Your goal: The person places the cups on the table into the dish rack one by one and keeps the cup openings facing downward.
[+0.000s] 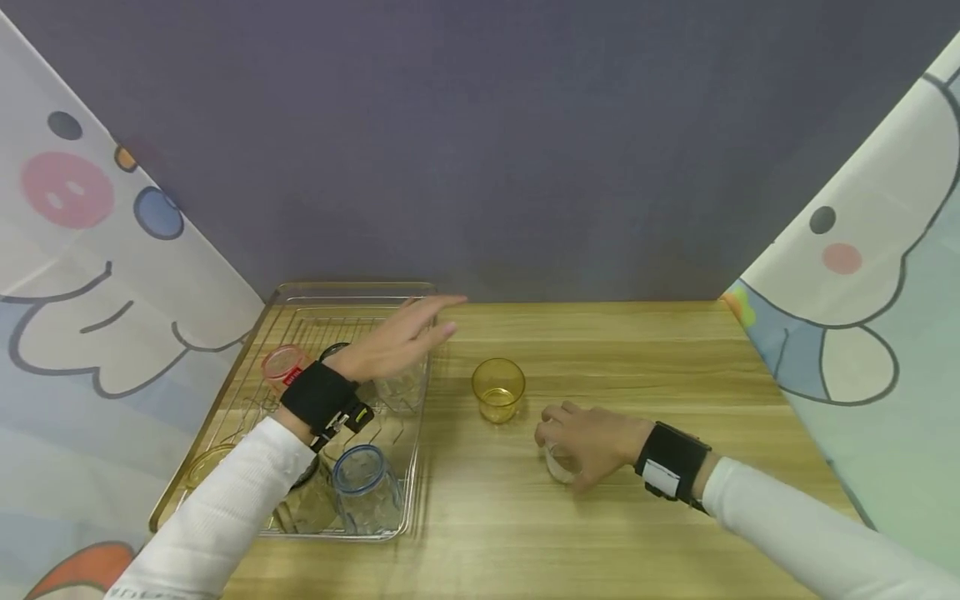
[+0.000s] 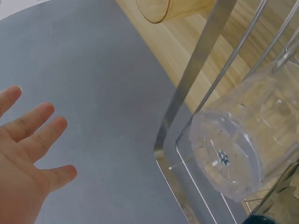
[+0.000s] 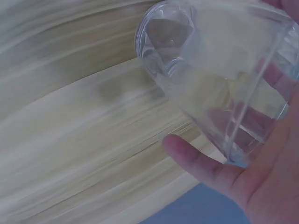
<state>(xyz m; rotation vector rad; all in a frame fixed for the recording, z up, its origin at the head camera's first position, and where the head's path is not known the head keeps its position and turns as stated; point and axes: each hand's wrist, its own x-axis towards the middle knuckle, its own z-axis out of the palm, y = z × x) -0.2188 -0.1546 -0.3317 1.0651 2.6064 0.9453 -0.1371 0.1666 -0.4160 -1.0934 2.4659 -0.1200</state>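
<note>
My right hand (image 1: 592,442) has its fingers curved round a clear cup (image 3: 210,70) that is on the table; the thumb reaches along the near side, and part of the cup is hidden behind the hand. My left hand (image 1: 393,337) is raised over the wire rack, fingers extended and nothing in it. Just left of the right hand, an amber cup (image 1: 498,387) stands upright on the table. Below the left hand, a clear faceted glass (image 2: 247,135) lies inside the rack (image 2: 191,74).
In the rack are also a red-rimmed glass (image 1: 281,367), a blue-rimmed glass (image 1: 367,492) and an amber cup at the left, partly behind the sleeve. Wood-grain table (image 1: 637,350) extends right of the rack. A dark wall (image 1: 480,167) rises behind, with cartoon-print panels on both sides.
</note>
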